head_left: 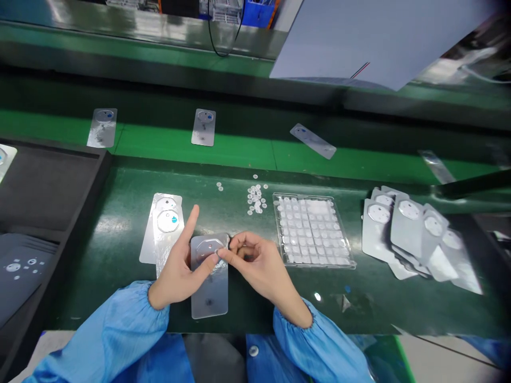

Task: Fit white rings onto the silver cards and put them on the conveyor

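Touching a metallic-grey, round-cornered plate (209, 299) beneath left hand (180, 270), forefinger raised; cannot tell its grasp. Pinching with right hand (262, 264), contents hidden.

Colours as I read them from my remote station. Lower left and lower right: sleeves (120, 324) bright blue. Lower centre: plate (209, 292) silver-grey. Bench (99, 271) logged as dark green; strip (159, 151) across upper middle, vivid green. Left of centre: paired plates (167, 213) silver, blue dot on one. Mid-frame: loose discs (255, 199) whitish. Right of centre: tray (319, 265) clear, whitish grid pattern. Far right: stacked plates (406, 229) pale silver. Upper right: I note panel (343, 42) pale grey, short slanting red and dark stripes. Top: bin (257, 13) blue.
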Action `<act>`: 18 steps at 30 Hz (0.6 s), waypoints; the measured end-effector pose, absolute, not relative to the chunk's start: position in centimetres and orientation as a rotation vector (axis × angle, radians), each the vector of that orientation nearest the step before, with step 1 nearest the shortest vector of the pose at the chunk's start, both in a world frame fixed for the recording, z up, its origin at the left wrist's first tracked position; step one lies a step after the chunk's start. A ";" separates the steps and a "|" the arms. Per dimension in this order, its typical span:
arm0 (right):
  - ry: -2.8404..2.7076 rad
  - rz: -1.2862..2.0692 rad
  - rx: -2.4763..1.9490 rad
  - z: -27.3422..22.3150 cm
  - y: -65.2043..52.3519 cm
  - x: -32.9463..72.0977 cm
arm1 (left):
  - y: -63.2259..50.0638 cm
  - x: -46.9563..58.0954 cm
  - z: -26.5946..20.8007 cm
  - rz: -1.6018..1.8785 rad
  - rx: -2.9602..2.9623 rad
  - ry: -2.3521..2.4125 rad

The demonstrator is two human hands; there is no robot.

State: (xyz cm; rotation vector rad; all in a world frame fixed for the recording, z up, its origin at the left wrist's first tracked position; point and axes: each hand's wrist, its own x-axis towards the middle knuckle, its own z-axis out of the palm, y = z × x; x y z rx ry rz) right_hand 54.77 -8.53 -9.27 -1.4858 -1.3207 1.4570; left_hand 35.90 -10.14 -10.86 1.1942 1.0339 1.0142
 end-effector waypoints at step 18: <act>-1.217 1.584 -1.355 -10.5 -10.1 54.4 | -9.0 36.6 -11.6 0.980 0.842 1.026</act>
